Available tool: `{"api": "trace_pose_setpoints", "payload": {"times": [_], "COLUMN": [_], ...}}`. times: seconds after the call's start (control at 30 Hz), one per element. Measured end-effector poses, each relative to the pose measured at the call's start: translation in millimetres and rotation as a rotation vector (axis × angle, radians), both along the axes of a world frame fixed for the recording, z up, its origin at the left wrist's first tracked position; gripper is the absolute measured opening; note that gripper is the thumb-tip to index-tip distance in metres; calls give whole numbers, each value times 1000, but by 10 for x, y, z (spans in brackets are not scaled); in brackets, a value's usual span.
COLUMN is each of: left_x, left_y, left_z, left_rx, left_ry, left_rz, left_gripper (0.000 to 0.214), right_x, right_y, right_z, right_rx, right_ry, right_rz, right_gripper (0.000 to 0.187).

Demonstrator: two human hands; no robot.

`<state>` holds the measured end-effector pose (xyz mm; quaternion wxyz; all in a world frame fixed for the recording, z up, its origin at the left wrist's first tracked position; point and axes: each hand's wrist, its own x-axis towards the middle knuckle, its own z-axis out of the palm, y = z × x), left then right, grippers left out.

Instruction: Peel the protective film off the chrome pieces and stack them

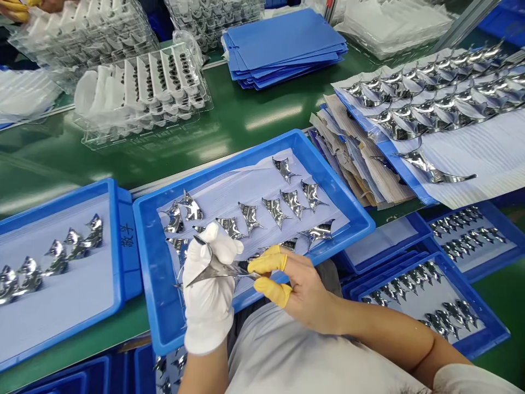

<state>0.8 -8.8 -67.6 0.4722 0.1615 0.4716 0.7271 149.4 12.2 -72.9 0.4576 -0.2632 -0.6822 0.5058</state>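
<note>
Curved mirror-bright metal stamping (217, 272) sits over the blue plastic tray (337, 178), and I have it clamped between my white-gloved left hand (208, 290) and my right hand (305, 290), whose yellow rubber finger cots (268, 262) pinch just its end, sparing the polished face.

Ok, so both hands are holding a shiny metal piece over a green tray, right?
No: the head view shows the tray is blue, not green. The left hand and the right hand are holding the shiny metal piece over it.
</note>
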Motion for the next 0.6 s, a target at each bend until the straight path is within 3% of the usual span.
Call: {"api": "trace_pose_setpoints", "payload": {"times": [0.23, 0.43, 0.53, 0.6], "left_x": [-50, -43, 3, 66], "left_y": [-64, -84, -48, -33], "left_z": [-22, -18, -9, -35], "left_rx": [79, 84, 6, -64], "left_ry": [20, 62, -42, -112], "left_rz": [-44, -30, 13, 29], "left_gripper": [20, 21, 23, 23], "right_x": [24, 25, 15, 34], "right_y": [18, 32, 44, 51], "right_z": [10, -20, -89, -145], "right_rx": [270, 343, 362, 295], "right_ry": [-29, -44, -32, -9], "right_rz": [-93, -148, -175, -187], "right_gripper": [20, 22, 20, 18]}}
